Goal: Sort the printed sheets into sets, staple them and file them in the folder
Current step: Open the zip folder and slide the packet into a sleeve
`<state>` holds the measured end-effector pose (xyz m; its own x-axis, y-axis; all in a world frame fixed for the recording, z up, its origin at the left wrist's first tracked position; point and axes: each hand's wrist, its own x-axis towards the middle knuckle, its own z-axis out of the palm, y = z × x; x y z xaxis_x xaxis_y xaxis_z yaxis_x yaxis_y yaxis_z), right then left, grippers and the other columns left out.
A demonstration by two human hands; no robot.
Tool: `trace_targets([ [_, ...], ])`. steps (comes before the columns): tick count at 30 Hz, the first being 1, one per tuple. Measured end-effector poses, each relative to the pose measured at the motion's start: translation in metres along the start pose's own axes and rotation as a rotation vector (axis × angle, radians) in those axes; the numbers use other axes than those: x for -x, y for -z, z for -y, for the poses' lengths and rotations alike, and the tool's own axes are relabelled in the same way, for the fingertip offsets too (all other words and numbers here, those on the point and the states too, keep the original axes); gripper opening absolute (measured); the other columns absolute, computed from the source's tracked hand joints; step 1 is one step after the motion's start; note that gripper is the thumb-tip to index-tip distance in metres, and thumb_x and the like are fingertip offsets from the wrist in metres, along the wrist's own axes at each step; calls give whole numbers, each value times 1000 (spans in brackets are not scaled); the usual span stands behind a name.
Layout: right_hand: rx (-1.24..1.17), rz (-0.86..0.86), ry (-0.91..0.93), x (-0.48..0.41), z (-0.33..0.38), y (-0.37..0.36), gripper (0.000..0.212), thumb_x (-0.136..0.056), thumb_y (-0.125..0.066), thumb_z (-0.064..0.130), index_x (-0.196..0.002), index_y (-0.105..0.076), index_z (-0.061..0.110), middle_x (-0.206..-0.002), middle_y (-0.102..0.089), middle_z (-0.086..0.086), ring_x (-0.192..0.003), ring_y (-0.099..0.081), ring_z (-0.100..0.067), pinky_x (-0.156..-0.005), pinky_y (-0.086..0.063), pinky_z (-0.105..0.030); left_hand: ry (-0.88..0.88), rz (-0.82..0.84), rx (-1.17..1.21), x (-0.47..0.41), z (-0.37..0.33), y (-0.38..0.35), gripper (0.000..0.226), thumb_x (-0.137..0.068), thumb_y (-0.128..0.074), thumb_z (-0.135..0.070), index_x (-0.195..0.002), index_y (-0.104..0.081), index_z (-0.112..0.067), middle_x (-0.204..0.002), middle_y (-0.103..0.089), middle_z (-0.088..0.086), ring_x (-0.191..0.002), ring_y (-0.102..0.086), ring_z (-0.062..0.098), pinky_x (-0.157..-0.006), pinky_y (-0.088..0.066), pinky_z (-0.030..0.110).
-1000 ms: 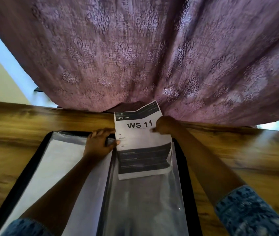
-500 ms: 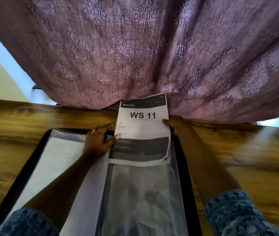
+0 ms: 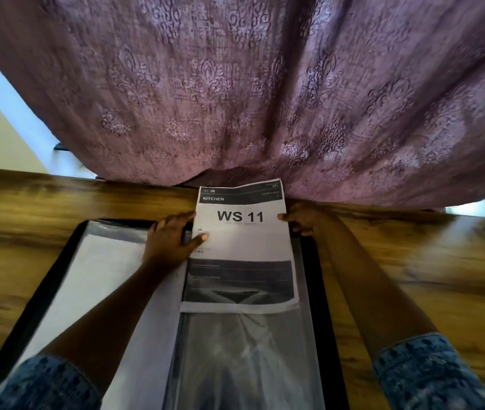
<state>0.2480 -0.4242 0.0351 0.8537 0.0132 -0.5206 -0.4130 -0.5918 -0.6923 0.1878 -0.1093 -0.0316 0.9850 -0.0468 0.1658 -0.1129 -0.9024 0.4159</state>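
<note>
The printed sheet (image 3: pixel 244 241), headed "KITCHEN" and "WS 11", lies upright over the right half of the open black folder (image 3: pixel 315 291). Its lower part looks tucked into a clear plastic pocket (image 3: pixel 244 365), and its top reaches past the folder toward the curtain (image 3: pixel 265 84). The left hand (image 3: pixel 167 244) pinches the sheet's left edge, thumb on the paper. The right hand (image 3: pixel 306 217) grips the right edge with curled fingers. The folder rests on a wooden table (image 3: pixel 413 276).

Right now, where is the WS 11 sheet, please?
Head view, centre: the WS 11 sheet lies on the folder, far right half, its edges held by left hand and right hand.
</note>
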Motion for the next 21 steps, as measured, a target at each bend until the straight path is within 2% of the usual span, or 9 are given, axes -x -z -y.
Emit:
trace_targets([
  [3, 513, -485, 303, -9, 14, -9, 24, -90, -59, 27, -106, -59, 9, -105, -65, -10, -93, -62, -27, -73, -45, -28, -4, -10, -8, 0, -1, -1, 72, -81, -32, -75, -139, -45, -32, -135, -54, -1, -125, -45, 24, -108, -27, 46],
  [4, 621, -600, 392, -9, 23, -14, 20, -91, -57, 22, -106, -58, 9, -103, -65, -10, -95, -61, -28, -73, -45, -30, -3, -19, 25, 1, -1, -1, 69, -83, -32, -71, -139, -45, -33, -136, -54, -1, -126, -44, 24, -108, -26, 45],
  [5, 663, -638, 482, -11, 32, -20, 18, -91, -56, 17, -106, -59, 9, -103, -65, -11, -96, -62, -29, -75, -46, -31, 10, -25, 98, 2, 0, 1, 66, -83, -31, -67, -139, -45, -34, -138, -53, -2, -128, -43, 24, -109, -24, 42],
  [7, 666, -536, 615, -17, 54, -34, 17, -90, -55, 9, -104, -63, 6, -104, -65, -14, -98, -61, -30, -82, -47, -32, 42, 4, 252, 3, 3, 4, 64, -81, -30, -56, -141, -42, -36, -142, -50, -3, -130, -39, 23, -110, -19, 37],
  [9, 617, -359, 624, -27, 70, -50, 24, -89, -55, 5, -111, -64, 6, -116, -62, -15, -108, -57, -31, -90, -43, -31, 3, 56, 246, 0, 8, 4, 65, -82, -33, -54, -145, -36, -38, -143, -48, -4, -132, -38, 25, -112, -18, 39],
  [12, 686, -239, 613, -42, 82, -71, 38, -93, -54, 16, -130, -53, 11, -135, -50, -15, -121, -48, -32, -100, -39, -36, -27, 135, 163, -5, 14, 2, 81, -74, -34, -70, -148, -28, -37, -144, -47, -2, -134, -37, 26, -112, -19, 42],
  [14, 780, -240, 599, -53, 84, -76, 39, -96, -50, 25, -132, -50, 13, -134, -51, -14, -119, -49, -32, -99, -40, -39, -4, 149, 135, -5, 14, 2, 86, -72, -35, -76, -149, -24, -39, -144, -47, -1, -135, -36, 25, -113, -18, 42],
  [18, 757, -219, 580, -69, 95, -69, 26, -95, -53, 24, -111, -67, 10, -120, -62, -11, -111, -56, -28, -100, -38, -36, -20, 120, 47, -4, 7, 1, 87, -73, -42, -78, -148, -25, -38, -143, -47, -1, -133, -37, 24, -113, -19, 46],
  [21, 690, -16, 570, -70, 99, -58, 18, -92, -57, 16, -101, -71, 8, -118, -63, -9, -105, -55, -22, -94, -39, -30, -24, 91, 11, -4, 3, 2, 93, -67, -41, -85, -147, -29, -38, -140, -49, -3, -131, -40, 23, -112, -21, 46],
])
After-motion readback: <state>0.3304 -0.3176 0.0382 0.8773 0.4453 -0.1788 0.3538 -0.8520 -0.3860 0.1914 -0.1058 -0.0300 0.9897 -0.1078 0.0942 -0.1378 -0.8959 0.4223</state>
